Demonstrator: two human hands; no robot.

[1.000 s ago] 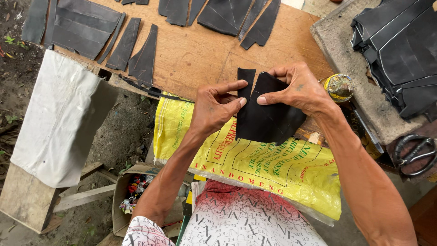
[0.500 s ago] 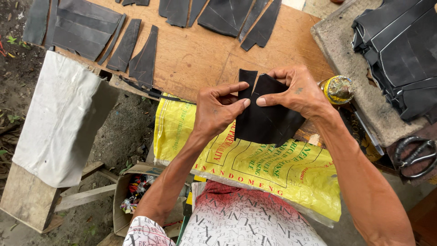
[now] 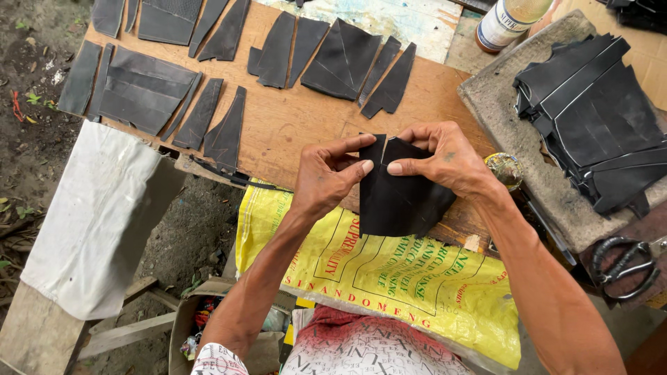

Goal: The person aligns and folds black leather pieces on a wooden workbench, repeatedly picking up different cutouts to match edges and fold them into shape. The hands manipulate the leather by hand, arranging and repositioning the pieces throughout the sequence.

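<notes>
Left hand: the left hand [image 3: 326,182] is pinching the left upper edge of a black leather piece [image 3: 399,194], its grip clenched on it with thumb on top and fingers curled behind.
Right hand: the right hand [image 3: 445,161] is grasping the same piece from the right, thumb tip pressing the front face just beside the left thumb, fingers wrapping over the top edge.
Black leather piece: it is being held just above the near edge of the tabletop [image 3: 299,121], near its middle; it seems to be two overlapping layers, though the dark surface is hiding the seam.
Cut pieces: rows of dark cut strips and wedges [image 3: 344,59] are lying flat along the far edge and the far left corner of the tabletop.
Stack: a pile of black panels [image 3: 597,118] is resting on a grey slab [image 3: 500,104] at the right edge.
Small tin: a round tin [image 3: 504,170] is sitting just beside the right wrist.
Bottle: a white bottle [image 3: 507,22] is standing at the far right corner.
Scissors: black-handled scissors [image 3: 625,264] are lying well to the right.
Yellow sack: a printed yellow sack [image 3: 389,278] is hanging over the near edge.
White cloth: a pale cloth [image 3: 97,215] is draping off the left edge.
</notes>
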